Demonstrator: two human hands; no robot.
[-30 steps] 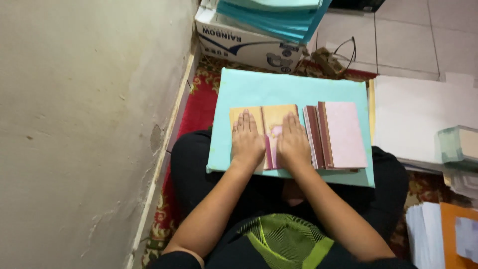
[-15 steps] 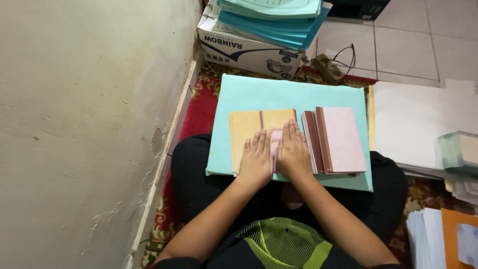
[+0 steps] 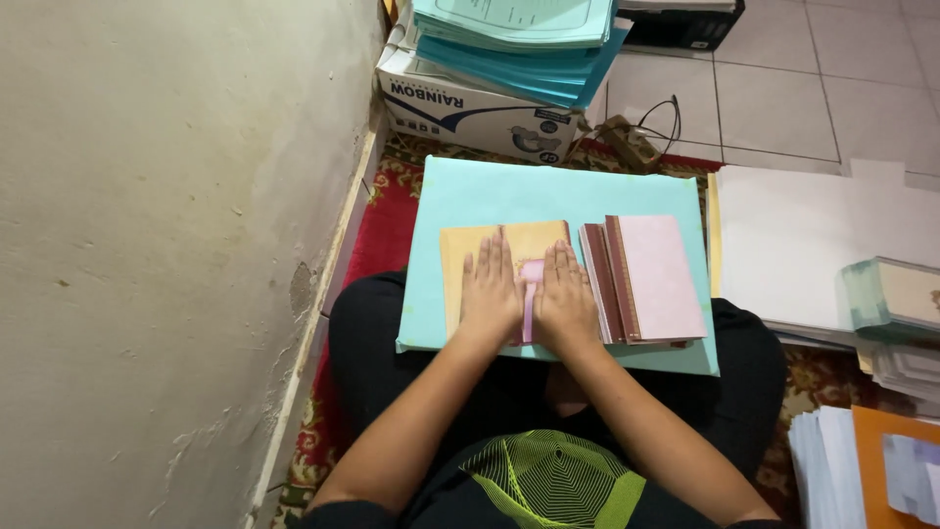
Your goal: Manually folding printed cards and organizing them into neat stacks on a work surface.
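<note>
A light teal board point(image 3: 548, 191) rests on my lap. On it lies an opened tan cover sheet point(image 3: 470, 255) with a small pink piece point(image 3: 532, 269) at its middle. My left hand point(image 3: 490, 294) and my right hand point(image 3: 566, 299) press flat on this cover, side by side, fingers together and pointing away from me. Just right of my right hand sits a pink book block point(image 3: 656, 279) with a brown spine edge.
A plaster wall point(image 3: 166, 245) runs along the left. Ahead stands a cardboard box point(image 3: 460, 108) topped with teal folders point(image 3: 519, 34). White sheets point(image 3: 813, 245) and paper stacks point(image 3: 891, 304) lie to the right, with an orange sheet point(image 3: 891, 470) near my knee. A red patterned rug point(image 3: 387, 230) lies underneath.
Both hands have slid a little toward me along the tan cover, staying flat and close together. The pink book block has not moved.
</note>
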